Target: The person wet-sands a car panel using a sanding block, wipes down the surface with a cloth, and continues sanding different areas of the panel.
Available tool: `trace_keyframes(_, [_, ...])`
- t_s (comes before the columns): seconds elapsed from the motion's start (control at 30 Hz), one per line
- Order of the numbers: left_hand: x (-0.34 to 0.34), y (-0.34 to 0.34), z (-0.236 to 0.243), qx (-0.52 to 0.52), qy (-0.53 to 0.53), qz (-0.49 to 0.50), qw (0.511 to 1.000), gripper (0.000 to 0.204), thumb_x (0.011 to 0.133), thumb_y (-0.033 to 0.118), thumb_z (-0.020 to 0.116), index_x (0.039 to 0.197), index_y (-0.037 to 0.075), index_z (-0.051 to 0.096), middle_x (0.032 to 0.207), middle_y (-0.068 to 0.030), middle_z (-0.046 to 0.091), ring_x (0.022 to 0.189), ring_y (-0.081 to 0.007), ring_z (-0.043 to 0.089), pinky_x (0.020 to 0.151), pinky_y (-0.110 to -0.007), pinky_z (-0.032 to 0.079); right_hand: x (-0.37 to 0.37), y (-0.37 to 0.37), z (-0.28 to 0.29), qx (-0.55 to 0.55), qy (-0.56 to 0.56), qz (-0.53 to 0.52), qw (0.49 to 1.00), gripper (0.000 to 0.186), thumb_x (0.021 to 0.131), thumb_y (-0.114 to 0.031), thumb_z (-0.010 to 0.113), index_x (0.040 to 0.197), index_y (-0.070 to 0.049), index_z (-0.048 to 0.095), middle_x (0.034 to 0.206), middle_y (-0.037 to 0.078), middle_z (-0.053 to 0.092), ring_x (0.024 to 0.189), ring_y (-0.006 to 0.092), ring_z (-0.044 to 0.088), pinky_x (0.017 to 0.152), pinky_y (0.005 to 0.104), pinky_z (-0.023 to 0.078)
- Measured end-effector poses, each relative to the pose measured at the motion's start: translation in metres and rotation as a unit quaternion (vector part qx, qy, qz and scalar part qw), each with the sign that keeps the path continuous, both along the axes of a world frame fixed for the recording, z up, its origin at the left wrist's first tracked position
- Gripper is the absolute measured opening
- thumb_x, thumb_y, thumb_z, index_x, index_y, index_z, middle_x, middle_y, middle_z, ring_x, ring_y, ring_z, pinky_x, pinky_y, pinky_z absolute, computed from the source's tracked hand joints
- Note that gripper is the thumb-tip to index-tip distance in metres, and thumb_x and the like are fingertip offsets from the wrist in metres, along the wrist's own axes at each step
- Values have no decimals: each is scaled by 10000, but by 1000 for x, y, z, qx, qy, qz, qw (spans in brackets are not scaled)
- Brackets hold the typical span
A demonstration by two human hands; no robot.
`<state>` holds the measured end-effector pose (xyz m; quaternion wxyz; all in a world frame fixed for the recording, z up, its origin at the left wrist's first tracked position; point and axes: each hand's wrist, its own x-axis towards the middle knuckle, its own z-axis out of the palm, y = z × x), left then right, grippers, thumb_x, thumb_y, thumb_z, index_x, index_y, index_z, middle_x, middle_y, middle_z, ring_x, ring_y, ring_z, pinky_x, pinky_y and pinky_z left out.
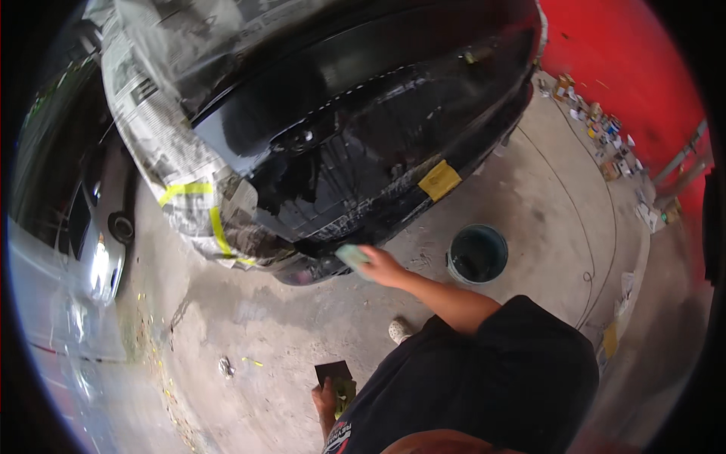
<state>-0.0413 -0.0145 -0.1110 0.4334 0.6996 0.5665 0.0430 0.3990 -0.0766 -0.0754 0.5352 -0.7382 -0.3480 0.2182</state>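
right hand (384, 266) gripping pale sponge (351, 256), against black car (355, 144)

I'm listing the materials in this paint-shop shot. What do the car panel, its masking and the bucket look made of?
Car panel: glossy black painted bodywork, wet-looking, with sharp reflections and runs; metal or plastic beneath is unclear. Masking: printed newspaper, crinkled and matte, held by yellow tape, likely paper. Bucket: probably plastic, with a dull bluish, paint-smeared rim.

Right hand (382, 266) outstretched, left hand (327, 399) low.
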Motion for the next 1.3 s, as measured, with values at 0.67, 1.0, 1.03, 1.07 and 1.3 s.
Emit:
trace_keyframes(0.67, [348,-59,143,-211,-86,-240,944,578,960,500,615,1014,-66,720,928,-142,741,902,-207,677,836,-372,511,23,-210,24,94,413,-11,906,419,974,-207,684,1338,-67,533,1094,43,637,1013,107,594,840,290,480])
trace_keyframes(1.0, [463,-106,40,-557,-45,-236,795,571,1021,470,552,1328,-9,603,1120,-123,701,1024,-232,693,955,-373,542,71,-313,-8,183,475,-346,788,190,1023,-222,604,1063,-52,530,955,77,692,728,152,660,657,298,524])
trace_keyframes(1.03, [477,-112,29,-581,-39,-214,785,597,1011,485,562,1353,-4,579,1150,-124,691,1020,-234,692,955,-374,543,67,-325,-13,161,470,-379,781,196,1021,-213,597,1105,-42,550,957,77,678,754,144,655,659,290,527])
trace_keyframes(1.07, [499,-120,7,-603,-34,-193,773,626,1001,500,572,1377,0,555,1180,-126,680,1016,-236,692,954,-376,543,66,-340,-27,139,463,-410,773,215,1020,-204,590,1147,-31,569,959,76,664,779,135,649,661,281,530])
trace_keyframes(1.3, [647,-239,-282,-383,38,-600,701,522,810,154,795,1270,17,588,1090,-117,695,1005,-214,684,897,-355,539,-79,-419,-165,40,480,-745,463,217,989,-194,641,1134,-46,575,1015,75,698,744,161,673,603,288,547])
